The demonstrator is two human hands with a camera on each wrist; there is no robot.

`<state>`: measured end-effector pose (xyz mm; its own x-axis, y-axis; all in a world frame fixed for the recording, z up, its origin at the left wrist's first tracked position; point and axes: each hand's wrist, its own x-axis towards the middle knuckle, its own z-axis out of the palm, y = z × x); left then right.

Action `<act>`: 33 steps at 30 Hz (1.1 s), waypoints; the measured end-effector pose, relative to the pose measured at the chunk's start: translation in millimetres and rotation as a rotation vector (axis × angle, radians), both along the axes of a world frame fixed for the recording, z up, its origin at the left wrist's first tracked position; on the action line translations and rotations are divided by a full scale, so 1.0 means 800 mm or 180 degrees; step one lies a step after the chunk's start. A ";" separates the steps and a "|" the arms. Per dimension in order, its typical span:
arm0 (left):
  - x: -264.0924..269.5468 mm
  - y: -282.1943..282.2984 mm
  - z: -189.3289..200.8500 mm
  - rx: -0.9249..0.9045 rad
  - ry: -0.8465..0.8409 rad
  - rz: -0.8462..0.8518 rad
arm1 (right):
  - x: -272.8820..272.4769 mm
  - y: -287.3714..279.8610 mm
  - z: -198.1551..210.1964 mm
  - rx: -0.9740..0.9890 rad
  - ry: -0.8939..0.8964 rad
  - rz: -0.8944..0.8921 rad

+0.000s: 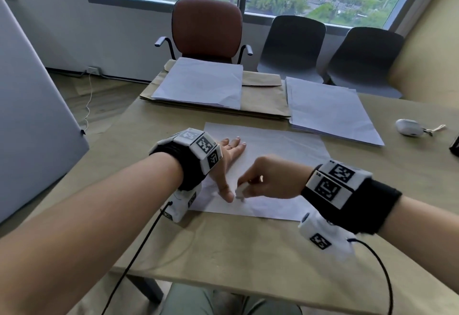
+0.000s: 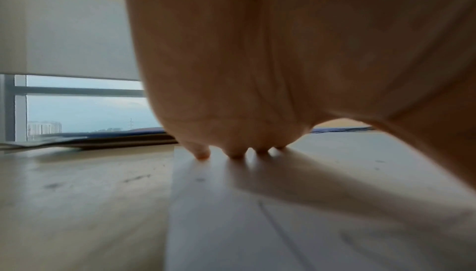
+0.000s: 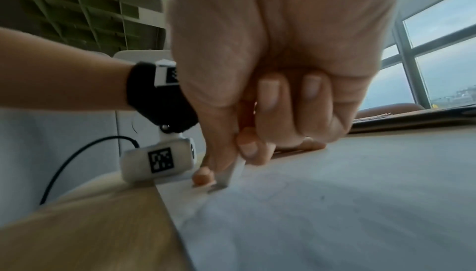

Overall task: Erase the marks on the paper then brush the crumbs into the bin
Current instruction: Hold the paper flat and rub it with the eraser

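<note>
- Paper (image 1: 273, 156), a white sheet creased and rumpled toward its near edge, is lying flat at the centre of the tan table (image 1: 223, 245).
- Left hand (image 1: 228, 158) is pressing down on the sheet's 9 o'clock side, fingers straight and spread, thumb stretched toward 6 o'clock.
- Right hand (image 1: 268, 178) is pinching a small white eraser (image 1: 240, 193), fingers curled, its tip touching the paper beside the left thumb.
- Faint pencil lines are showing on the sheet in the right wrist view.

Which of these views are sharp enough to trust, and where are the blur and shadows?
Head view: sharp, even daylight, edges bowed. Left wrist view: soft, left hand casting a shadow on the white paper sheet. Right wrist view: right hand sharp, small white eraser slightly blurred, foreground smeared.
</note>
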<state>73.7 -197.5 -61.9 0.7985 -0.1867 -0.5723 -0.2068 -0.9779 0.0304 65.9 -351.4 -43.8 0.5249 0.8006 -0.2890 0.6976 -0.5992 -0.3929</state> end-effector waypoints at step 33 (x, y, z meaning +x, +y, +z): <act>-0.004 0.005 -0.002 -0.0089 0.0009 -0.0040 | 0.024 -0.002 -0.001 0.0251 -0.1093 0.0736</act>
<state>70.1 -193.9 -63.5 0.7944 -0.2126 -0.5690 -0.2188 -0.9740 0.0585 85.4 -352.7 -44.9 0.3839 0.9213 -0.0616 0.9086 -0.3888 -0.1526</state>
